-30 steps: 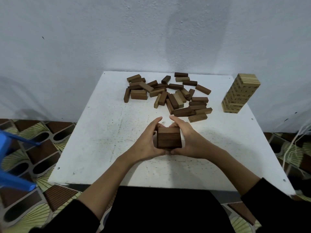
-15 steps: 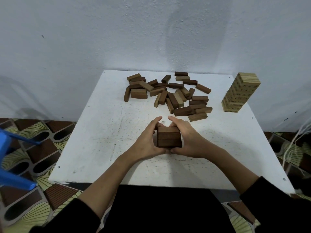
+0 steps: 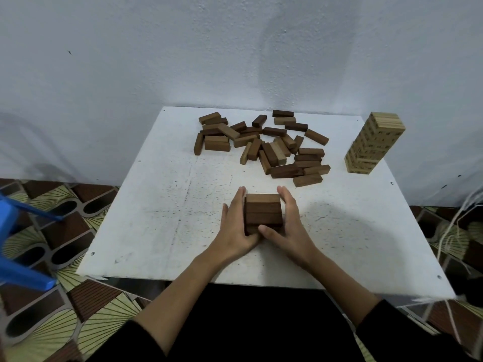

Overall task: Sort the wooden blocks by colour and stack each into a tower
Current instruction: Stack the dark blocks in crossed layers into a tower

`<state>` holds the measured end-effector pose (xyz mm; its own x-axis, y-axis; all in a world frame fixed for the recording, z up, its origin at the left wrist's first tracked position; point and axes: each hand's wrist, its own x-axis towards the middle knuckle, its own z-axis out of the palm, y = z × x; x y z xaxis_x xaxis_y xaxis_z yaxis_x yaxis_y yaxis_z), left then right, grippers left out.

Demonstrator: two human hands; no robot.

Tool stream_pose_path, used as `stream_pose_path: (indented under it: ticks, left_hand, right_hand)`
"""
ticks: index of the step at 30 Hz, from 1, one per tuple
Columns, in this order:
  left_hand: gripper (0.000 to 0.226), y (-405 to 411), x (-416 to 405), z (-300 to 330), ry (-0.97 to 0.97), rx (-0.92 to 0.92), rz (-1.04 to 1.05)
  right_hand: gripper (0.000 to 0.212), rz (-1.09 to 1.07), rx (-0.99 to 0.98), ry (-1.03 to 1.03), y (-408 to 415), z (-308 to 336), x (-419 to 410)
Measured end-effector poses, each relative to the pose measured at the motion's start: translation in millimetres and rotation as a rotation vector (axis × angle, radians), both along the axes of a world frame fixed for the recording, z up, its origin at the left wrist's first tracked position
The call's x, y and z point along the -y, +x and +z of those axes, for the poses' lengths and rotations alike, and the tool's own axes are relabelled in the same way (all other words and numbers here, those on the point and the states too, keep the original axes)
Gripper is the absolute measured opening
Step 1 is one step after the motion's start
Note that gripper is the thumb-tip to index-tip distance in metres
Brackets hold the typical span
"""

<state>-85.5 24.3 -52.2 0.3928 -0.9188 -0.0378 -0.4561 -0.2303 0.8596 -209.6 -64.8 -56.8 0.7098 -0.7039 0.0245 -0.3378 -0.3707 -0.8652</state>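
Note:
A short stack of dark brown blocks (image 3: 263, 211) stands on the white table (image 3: 162, 218) near its front middle. My left hand (image 3: 235, 226) presses flat against the stack's left side, fingers straight. My right hand (image 3: 290, 226) presses its right side, fingers straight, thumb at the stack's near edge. A loose pile of dark and mid-brown blocks (image 3: 264, 146) lies scattered across the back of the table. A tall tower of light wooden blocks (image 3: 373, 143) stands at the back right corner.
A white wall rises right behind the table. A blue plastic stool (image 3: 15, 246) stands on the patterned floor at the left. Pale cords (image 3: 460, 231) hang beside the table's right edge.
Both hands have uncurled from around the dark stack; fingers that wrapped over its far side now lie straight along its sides. The stack stays in place.

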Motion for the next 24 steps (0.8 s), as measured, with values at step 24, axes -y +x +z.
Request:
stream_pose_path:
  ticks: [24]
  left_hand:
    - [0.099, -0.8, 0.6, 0.9, 0.076, 0.065, -0.048]
  right_hand:
    - [0.111, 0.049, -0.176, -0.158, 0.9, -16.6, 6.5]
